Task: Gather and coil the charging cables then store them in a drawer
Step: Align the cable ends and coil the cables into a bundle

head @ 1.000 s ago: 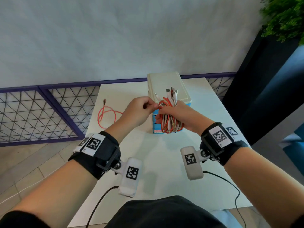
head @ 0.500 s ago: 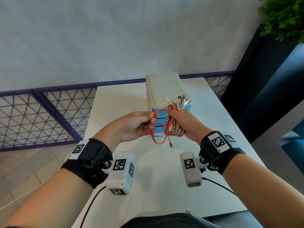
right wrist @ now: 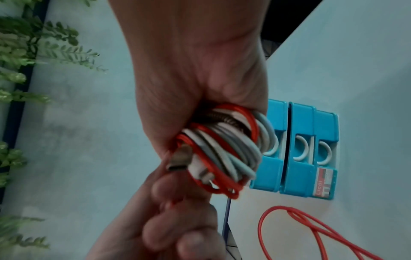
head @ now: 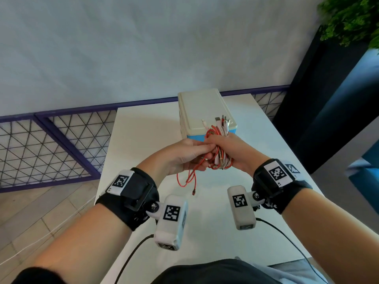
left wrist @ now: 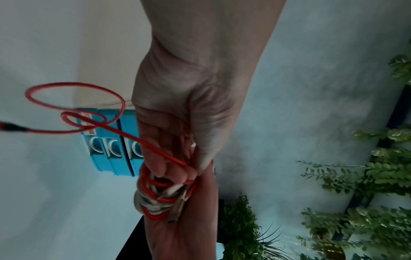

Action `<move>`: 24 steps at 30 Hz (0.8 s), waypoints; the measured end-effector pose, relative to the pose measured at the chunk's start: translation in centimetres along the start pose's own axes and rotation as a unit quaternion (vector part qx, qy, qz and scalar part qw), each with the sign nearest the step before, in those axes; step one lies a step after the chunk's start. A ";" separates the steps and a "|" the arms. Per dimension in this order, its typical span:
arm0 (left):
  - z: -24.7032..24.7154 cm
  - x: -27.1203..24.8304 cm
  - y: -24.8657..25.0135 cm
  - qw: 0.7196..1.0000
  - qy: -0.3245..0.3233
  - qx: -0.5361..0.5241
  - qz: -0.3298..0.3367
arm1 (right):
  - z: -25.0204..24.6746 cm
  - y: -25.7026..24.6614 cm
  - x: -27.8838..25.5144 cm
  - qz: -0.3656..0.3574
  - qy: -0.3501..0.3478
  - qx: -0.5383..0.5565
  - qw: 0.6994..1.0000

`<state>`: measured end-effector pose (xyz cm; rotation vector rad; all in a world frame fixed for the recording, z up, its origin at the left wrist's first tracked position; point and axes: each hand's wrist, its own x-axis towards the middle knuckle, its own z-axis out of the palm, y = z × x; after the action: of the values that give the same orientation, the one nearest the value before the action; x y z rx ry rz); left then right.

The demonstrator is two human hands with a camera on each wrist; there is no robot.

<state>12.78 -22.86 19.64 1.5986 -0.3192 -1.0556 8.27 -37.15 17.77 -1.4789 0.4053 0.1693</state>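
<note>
My right hand (head: 229,148) grips a coiled bundle of red, white and grey charging cables (head: 220,158) (right wrist: 222,149) above the white table (head: 143,128), with several plugs sticking up over the drawer unit. Against it, my left hand (head: 190,154) (left wrist: 177,158) pinches a loose red cable (head: 188,177) (left wrist: 77,109) at the bundle. That cable's free end hangs in a loop under my hands, its plug just above the table. Behind the hands stands a small drawer unit (head: 205,111) with a white top and blue drawer fronts (right wrist: 300,158), all closed.
A purple wire-mesh fence (head: 51,144) runs along the table's left and far side below a pale wall. A dark panel and green plants (head: 352,19) stand at the right. Wooden floor lies to the left.
The red cable that lay on the table's left has been drawn in. My hands have come together nearer me, and the loose loop under them has shortened.
</note>
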 end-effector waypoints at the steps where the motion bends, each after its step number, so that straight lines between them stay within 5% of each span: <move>1: 0.0 -0.2 -0.2 1.000 -0.021 -0.007 -0.015 | -0.1 -0.1 0.0 -0.013 0.030 0.008 0.999; 4: -0.3 -1.3 -1.2 0.988 -0.137 -0.028 -0.058 | -1.2 -0.8 0.0 -0.056 0.093 0.084 0.990; 9: -1.5 -2.1 -3.2 0.963 -0.215 0.145 -0.070 | -2.8 -1.9 -0.5 -0.045 0.015 0.205 0.978; 11: -1.8 -2.1 -2.7 0.953 -0.153 0.259 -0.034 | -2.6 -2.0 -0.7 -0.035 -0.017 0.173 0.984; 13: -2.0 -1.5 -2.1 0.936 -0.018 0.349 0.034 | -2.1 -1.7 -0.9 -0.031 -0.040 0.112 0.992; 16: -2.4 -0.7 -1.5 0.921 0.134 0.344 0.125 | -1.1 -1.1 -1.1 -0.037 -0.027 0.004 0.999; 21: -2.4 -0.1 -1.2 0.910 0.208 0.311 0.181 | 0.0 -0.2 -0.6 -0.033 -0.001 -0.128 0.991; 24: -2.4 0.4 -1.1 0.910 0.235 0.269 0.211 | 0.7 0.3 -1.0 -0.025 -0.051 -0.057 0.997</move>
<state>14.47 -21.19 18.43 2.0876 -0.6286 -0.2298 7.30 -36.29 17.87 -1.5833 0.2790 0.2292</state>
